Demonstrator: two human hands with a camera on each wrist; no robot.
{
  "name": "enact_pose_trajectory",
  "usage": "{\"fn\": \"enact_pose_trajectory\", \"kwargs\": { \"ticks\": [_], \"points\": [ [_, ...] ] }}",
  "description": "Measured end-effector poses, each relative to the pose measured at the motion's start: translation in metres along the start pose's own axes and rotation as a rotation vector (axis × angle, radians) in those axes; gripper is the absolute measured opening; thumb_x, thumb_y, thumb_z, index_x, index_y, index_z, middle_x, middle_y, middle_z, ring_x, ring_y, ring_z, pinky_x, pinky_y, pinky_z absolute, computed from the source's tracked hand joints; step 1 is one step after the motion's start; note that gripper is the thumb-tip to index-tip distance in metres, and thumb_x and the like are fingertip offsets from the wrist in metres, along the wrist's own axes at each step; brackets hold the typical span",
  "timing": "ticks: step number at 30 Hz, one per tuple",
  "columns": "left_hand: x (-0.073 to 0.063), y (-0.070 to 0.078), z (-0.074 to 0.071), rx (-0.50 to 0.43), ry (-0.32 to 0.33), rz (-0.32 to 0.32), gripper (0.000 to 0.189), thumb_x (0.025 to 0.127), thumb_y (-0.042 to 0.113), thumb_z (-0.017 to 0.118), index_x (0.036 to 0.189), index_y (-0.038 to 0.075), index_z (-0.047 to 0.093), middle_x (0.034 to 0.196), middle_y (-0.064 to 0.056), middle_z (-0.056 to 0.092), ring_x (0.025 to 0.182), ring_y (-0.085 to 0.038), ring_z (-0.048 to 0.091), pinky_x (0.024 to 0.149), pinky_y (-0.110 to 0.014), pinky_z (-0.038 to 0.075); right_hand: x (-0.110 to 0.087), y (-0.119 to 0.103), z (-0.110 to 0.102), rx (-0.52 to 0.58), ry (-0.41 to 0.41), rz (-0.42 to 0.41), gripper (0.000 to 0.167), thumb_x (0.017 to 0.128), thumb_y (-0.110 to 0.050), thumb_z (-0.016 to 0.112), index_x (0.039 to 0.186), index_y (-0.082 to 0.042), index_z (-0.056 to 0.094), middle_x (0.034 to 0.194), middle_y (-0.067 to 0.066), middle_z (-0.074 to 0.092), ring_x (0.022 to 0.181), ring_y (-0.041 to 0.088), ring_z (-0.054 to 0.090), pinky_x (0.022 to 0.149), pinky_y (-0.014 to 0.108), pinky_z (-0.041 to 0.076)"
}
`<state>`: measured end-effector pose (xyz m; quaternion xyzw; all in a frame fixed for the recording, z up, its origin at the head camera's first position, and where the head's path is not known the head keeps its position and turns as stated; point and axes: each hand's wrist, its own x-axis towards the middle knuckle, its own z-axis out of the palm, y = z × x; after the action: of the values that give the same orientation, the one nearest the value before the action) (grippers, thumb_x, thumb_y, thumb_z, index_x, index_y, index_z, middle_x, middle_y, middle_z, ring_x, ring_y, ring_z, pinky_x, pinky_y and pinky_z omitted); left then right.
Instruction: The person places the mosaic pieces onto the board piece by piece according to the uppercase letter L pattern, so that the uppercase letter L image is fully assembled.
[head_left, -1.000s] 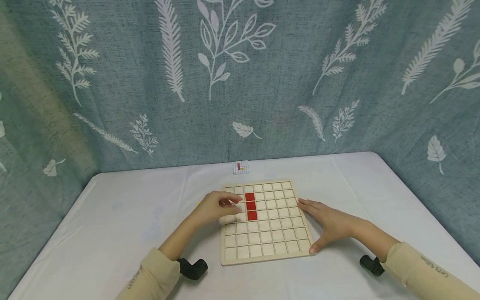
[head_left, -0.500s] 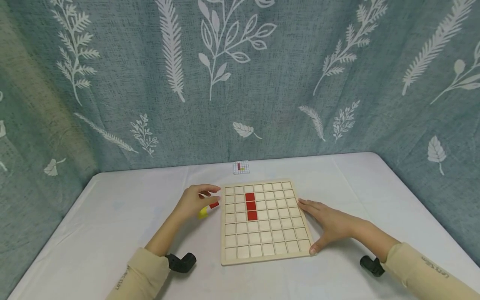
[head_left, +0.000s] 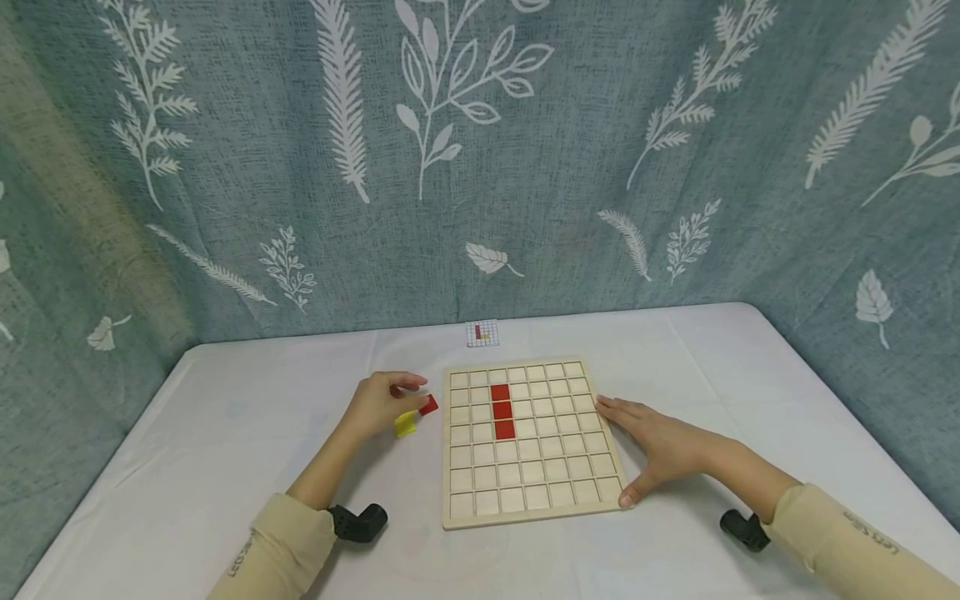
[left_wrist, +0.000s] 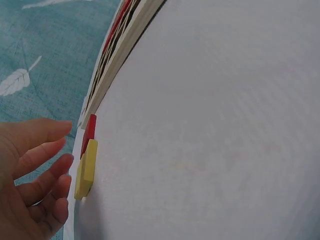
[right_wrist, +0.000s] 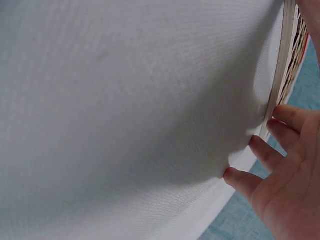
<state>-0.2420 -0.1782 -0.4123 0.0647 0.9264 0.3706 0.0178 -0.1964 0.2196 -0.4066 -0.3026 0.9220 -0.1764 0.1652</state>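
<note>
A square wooden grid board lies on the white-covered table, with three red tiles in a column of its cells. Off its left side lie a loose red tile and yellow tiles, which look stacked in the left wrist view. My left hand hovers right by these loose tiles, thumb and fingers apart and loosely bent, holding nothing. The yellow tiles show in front of the red one in the left wrist view. My right hand rests spread along the board's right edge, its thumb at the near corner.
A small card printed with a coloured grid lies beyond the board, near the table's back edge. Black devices are strapped at both wrists. A leaf-patterned curtain hangs behind the table.
My left hand has moved left from over the board to the loose tiles, bringing the red one and the yellow ones into fuller view. The right hand stays put.
</note>
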Motion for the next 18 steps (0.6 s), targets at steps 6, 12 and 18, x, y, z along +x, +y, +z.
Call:
{"fn": "enact_pose_trajectory", "kwargs": {
  "ticks": [6,12,18],
  "points": [
    [0.0007,-0.0004,0.0035,0.047,-0.032,0.028,0.026,0.078,0.017,0.072,0.102,0.006,0.070,0.093,-0.008,0.068,0.080,-0.020,0.056,0.065,-0.029,0.044,-0.0014,-0.0005,-0.0010,0.003,0.003,-0.012,0.125,0.054,-0.066,0.074,0.145,0.001,0.021,0.152,0.016,0.017,0.137,0.039,0.018,0.104,0.055,0.024],
    [0.0007,-0.0005,0.0072,0.067,-0.023,0.047,0.024,0.076,0.014,0.074,0.099,0.006,0.071,0.090,-0.006,0.068,0.078,-0.018,0.055,0.065,-0.029,0.044,0.0000,0.0006,-0.0001,0.010,0.001,-0.004,0.125,0.053,-0.065,0.075,0.145,-0.001,0.021,0.152,0.014,0.016,0.138,0.038,0.017,0.105,0.054,0.024],
    [0.0002,-0.0012,0.0063,0.088,-0.049,0.048,0.025,0.076,0.013,0.074,0.100,0.006,0.071,0.094,-0.005,0.068,0.080,-0.018,0.054,0.065,-0.029,0.044,0.0008,0.0018,0.0005,0.010,0.002,-0.005,0.125,0.053,-0.065,0.075,0.145,-0.002,0.021,0.153,0.013,0.016,0.138,0.037,0.016,0.105,0.054,0.024]
  ]
}}
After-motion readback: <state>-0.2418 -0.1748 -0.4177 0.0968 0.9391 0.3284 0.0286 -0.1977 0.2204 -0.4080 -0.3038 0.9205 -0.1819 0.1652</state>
